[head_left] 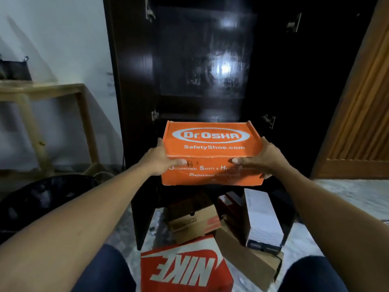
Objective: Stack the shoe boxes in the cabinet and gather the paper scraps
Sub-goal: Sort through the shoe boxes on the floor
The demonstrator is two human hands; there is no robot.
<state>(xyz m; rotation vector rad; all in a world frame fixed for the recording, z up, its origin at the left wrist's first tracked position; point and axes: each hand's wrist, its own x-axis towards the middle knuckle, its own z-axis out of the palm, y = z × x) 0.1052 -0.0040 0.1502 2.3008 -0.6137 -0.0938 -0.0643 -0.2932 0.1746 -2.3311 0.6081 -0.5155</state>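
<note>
Gripping one orange shoe box (212, 142) with two hands, left hand (156, 159) and right hand (263, 159) curling round opposite ends, holding it up before the dark cabinet (189, 60). Lying jumbled on the floor (357, 197) below: one red Nike box (185, 268), cut off at the bottom edge, two brown boxes (189, 220), one white box (262, 218) standing on end. Hiding partly behind these, one dark red box (228, 202), hard to make out.

Closed orange shoe box (211, 144) before cabinet (189, 60)

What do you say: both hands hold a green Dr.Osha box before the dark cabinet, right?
The head view shows the Dr.Osha box is orange, not green; the left hand and right hand do hold it before the dark cabinet.
</note>
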